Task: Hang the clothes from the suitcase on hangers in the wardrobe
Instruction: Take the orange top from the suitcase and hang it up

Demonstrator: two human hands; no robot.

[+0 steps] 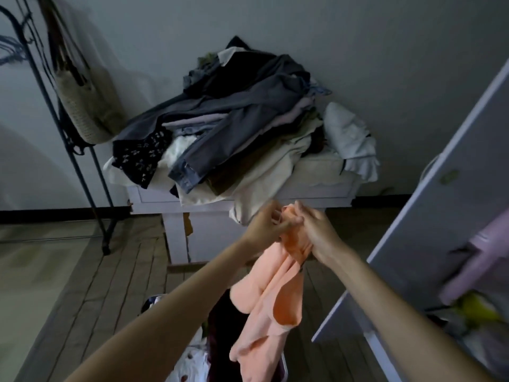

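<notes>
— Two hands are busy with a single garment. The left hand (265, 226) and the right hand (316, 230) meet at the top of a peach top (270, 293), fingers curled into its bunched upper edge, and the rest of it hangs loose between the forearms.

— Is it on a hanger?

— None shows. If one is buried in the bunched cloth under the fingers, the view is too blurred to tell.

— Where is the suitcase?

— It cannot be made out for certain. At the bottom edge, under the hanging top, lie a dark red garment (220, 326) and a white patterned cloth (192, 359), which may be sitting in it.

— And the wardrobe?

— Its pale door (429, 216) stands open on the right. Behind it a pink garment (479, 257) and something yellow (476, 310) are in view, blurred, so whether they hang or lie folded cannot be said.

— How far along does the job look?

— Early to middling, as a judgement. The top is lifted out but not yet hung. More clothes wait below it. A big heap of clothes (234, 128) also covers the white counter (303, 191) against the wall, though whether it belongs to this task is unclear.

— Anything else around?

— A woven bag (85, 106) hangs from a dark metal rack (82, 172) on the left.
</notes>
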